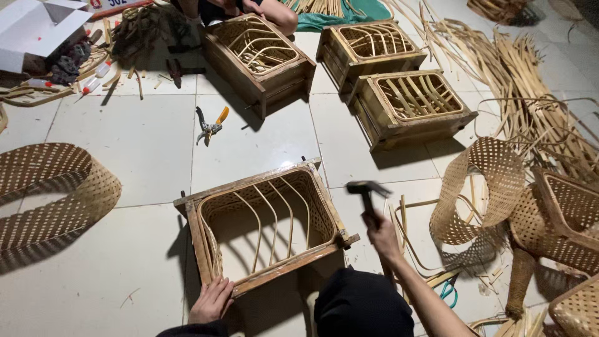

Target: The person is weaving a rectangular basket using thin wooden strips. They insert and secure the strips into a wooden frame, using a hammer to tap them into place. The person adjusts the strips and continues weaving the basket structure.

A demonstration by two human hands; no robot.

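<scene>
Firmly, my right hand point(382, 236) is closed around a hammer point(367, 190), raised just right of the wooden frame point(265, 228). My left hand point(212, 301) presses flat on the frame's near rail. Inside the frame sits a woven basket point(321, 215) with curved ribs.

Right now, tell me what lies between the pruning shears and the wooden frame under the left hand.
In the head view, only bare white floor tile lies between the pruning shears and the wooden frame that the left hand steadies.

In the upper left of the frame lies an open white cardboard box point(37, 28). Right of it, at the top edge, is a white sign with a red border point(115, 5).
</scene>
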